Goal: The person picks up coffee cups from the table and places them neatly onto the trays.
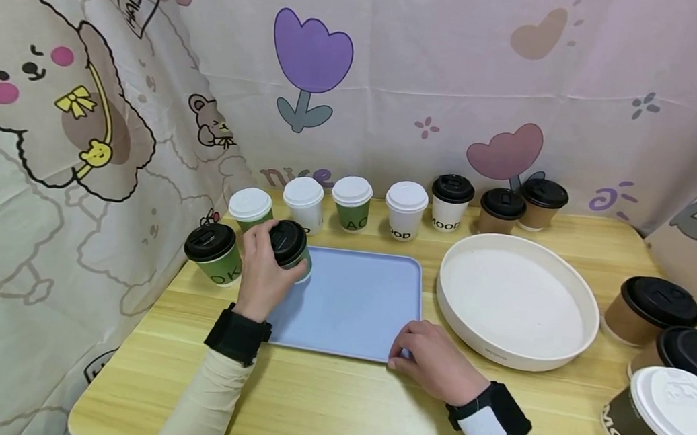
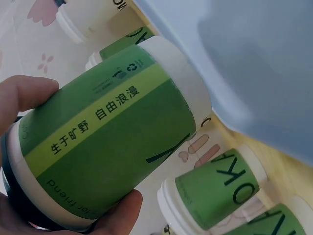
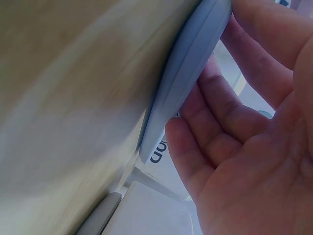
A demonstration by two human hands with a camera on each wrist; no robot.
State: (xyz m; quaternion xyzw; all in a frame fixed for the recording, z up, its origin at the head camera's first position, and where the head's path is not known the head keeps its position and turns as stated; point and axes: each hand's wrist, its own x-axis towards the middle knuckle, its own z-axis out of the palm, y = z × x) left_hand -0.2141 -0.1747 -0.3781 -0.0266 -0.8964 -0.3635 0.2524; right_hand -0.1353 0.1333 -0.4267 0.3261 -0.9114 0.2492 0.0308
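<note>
My left hand (image 1: 267,272) grips a green paper cup (image 2: 107,132) by its upper part, near its black lid (image 1: 288,241). That cup is tilted over the left end of a light blue tray (image 1: 355,302); its white base points toward the tray in the left wrist view. At the tray's front right corner, my right hand (image 1: 435,362) holds the rim with bent fingers (image 3: 188,147). Beside the left hand stands another green cup with a black lid (image 1: 215,255), and a green cup with a white lid (image 1: 251,205) is just behind it.
Along the back stand several lidded cups, among them a green one (image 1: 352,207), a white one (image 1: 406,215) and a brown one (image 1: 500,211). A round white tray (image 1: 514,360) lies right of the blue one. Larger cups, including a white-lidded one (image 1: 643,427), line the right edge.
</note>
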